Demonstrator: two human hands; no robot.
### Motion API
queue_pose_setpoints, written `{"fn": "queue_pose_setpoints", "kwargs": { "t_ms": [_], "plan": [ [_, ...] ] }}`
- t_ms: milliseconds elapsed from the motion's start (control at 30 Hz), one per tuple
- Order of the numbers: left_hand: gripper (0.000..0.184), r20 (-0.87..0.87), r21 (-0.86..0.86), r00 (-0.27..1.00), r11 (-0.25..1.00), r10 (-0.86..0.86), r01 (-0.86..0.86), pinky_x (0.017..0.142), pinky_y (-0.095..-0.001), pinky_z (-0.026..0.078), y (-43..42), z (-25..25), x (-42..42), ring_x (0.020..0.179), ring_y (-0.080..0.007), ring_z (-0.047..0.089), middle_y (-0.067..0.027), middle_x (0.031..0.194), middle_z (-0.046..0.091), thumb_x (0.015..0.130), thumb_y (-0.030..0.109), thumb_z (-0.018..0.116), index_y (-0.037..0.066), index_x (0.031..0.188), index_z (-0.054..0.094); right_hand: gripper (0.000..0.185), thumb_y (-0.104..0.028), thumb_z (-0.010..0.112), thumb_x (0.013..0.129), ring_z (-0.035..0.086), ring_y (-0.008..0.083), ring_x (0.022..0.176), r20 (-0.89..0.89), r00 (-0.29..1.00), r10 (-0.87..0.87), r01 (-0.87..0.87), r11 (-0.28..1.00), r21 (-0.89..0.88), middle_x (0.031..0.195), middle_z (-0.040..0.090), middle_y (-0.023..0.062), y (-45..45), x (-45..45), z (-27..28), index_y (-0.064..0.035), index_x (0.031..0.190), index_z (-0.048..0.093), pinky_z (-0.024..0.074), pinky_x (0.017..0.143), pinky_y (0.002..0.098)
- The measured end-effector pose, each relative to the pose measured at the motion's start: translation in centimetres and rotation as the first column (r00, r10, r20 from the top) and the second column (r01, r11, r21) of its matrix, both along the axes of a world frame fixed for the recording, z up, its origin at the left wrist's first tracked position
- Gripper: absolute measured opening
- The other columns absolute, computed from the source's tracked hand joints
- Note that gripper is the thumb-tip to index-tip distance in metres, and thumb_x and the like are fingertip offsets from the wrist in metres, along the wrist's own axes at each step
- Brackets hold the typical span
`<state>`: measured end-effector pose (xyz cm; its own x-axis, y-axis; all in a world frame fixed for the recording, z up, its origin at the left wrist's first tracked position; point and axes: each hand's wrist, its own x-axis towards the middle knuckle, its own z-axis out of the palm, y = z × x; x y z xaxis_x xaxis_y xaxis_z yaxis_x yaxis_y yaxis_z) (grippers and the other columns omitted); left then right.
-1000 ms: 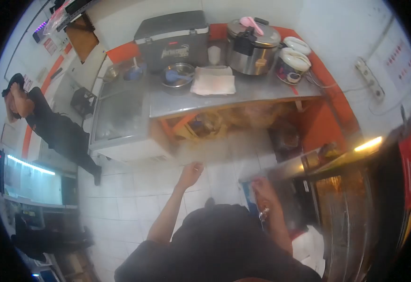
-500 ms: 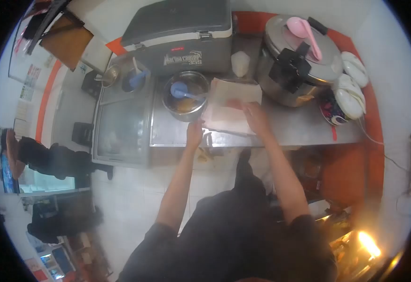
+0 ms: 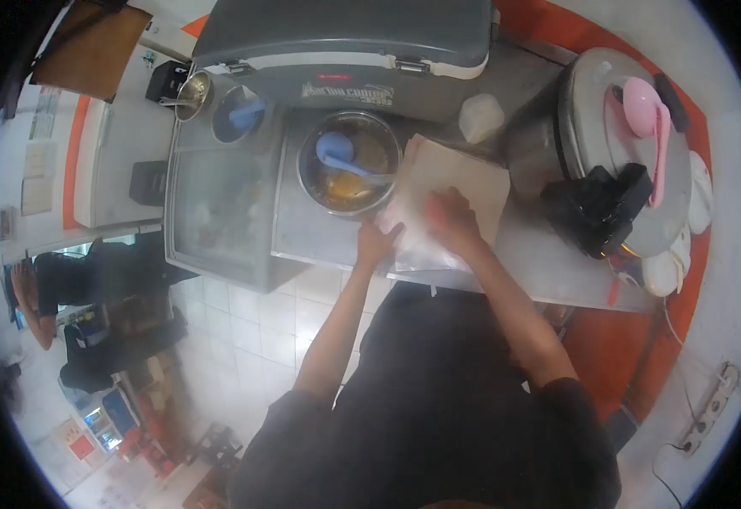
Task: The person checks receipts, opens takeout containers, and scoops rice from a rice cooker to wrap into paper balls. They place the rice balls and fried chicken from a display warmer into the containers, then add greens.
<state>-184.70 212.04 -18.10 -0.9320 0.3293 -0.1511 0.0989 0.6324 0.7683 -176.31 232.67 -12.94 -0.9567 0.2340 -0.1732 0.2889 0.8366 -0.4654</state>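
Paper (image 3: 480, 174) lies in a pale stack on the metal counter (image 3: 548, 271), directly under the right hand (image 3: 452, 222), whose fingers rest on it; whether they pinch a sheet, I cannot tell. The left hand (image 3: 376, 244) is at the stack's near left edge, thumb toward the paper; its hold cannot be made out either. Just beyond the left hand sits a steel bowl (image 3: 305, 185) with a blue ladle (image 3: 335, 149) in it. Farther past both hands stands a grey cooler box (image 3: 345, 38). Right of the right hand, a big lidded pot (image 3: 595, 97) carries a pink ladle (image 3: 641, 109). Well left of the hands are a glass-topped chest (image 3: 213, 208), white floor tiles (image 3: 281, 318) and another person (image 3: 99, 276).
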Motion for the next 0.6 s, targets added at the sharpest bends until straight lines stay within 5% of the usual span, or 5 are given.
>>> {"fn": "queue_pose_setpoints", "kwargs": {
  "t_ms": [167,267,367,533,600],
  "plan": [
    [0.044,-0.027,-0.193,0.981,0.964,-0.190,0.181,0.079,-0.0483,0.053,1.8,-0.5,-0.1,0.085,-0.0453,0.067,-0.0274,0.089,0.069,0.078,0.034,0.082,-0.004,0.093,0.064,0.051,-0.025,0.073,0.077,0.053,0.0407,0.110,0.214,0.974,-0.079,0.064,0.995,0.076,0.121,0.051,0.0183,1.5,-0.4,-2.0,-0.0121,0.121,0.052,0.0496,0.086,0.0522],
    [0.046,0.008,-0.278,0.971,0.932,-0.238,0.231,0.079,-0.0523,0.054,3.4,0.8,-0.7,0.085,-0.0481,0.066,-0.0283,0.091,0.069,0.080,0.039,0.078,-0.003,0.095,0.066,0.053,-0.024,0.073,0.075,0.052,0.0420,0.110,-0.057,0.981,-0.186,0.191,0.979,0.077,0.124,0.049,0.0175,4.3,3.9,-1.7,-0.0124,0.122,0.050,0.0470,0.092,0.0523],
    [0.055,0.278,-0.501,0.928,0.787,-0.248,0.360,0.081,-0.0539,0.052,4.4,2.3,-1.0,0.094,-0.0457,0.065,-0.0265,0.103,0.068,0.084,0.042,0.073,-0.001,0.117,0.062,0.058,-0.027,0.073,0.077,0.052,0.0419,0.110,0.056,0.898,-0.437,0.434,0.899,0.064,0.122,0.050,0.0184,6.7,10.2,-1.5,-0.0104,0.127,0.049,0.0421,0.100,0.0534],
    [0.071,0.006,-0.389,0.954,0.878,-0.300,0.279,0.076,-0.0529,0.055,5.7,2.5,-1.9,0.086,-0.0459,0.068,-0.0284,0.092,0.070,0.081,0.057,0.072,-0.001,0.120,0.056,0.063,-0.032,0.069,0.087,0.041,0.0430,0.133,0.082,0.798,-0.597,0.499,0.730,0.467,0.135,0.050,0.0267,6.6,14.8,-3.4,-0.0028,0.138,0.047,0.0383,0.107,0.0509],
    [0.073,-0.028,-0.396,0.954,0.880,-0.298,0.263,0.075,-0.0521,0.056,6.2,1.7,-2.1,0.085,-0.0455,0.069,-0.0279,0.092,0.070,0.081,0.059,0.072,-0.001,0.120,0.057,0.057,-0.029,0.067,0.089,0.045,0.0407,0.131,0.149,0.837,-0.527,0.432,0.802,0.413,0.136,0.051,0.0273,5.7,14.1,-1.5,-0.0014,0.136,0.049,0.0419,0.105,0.0493]
  ]
}}
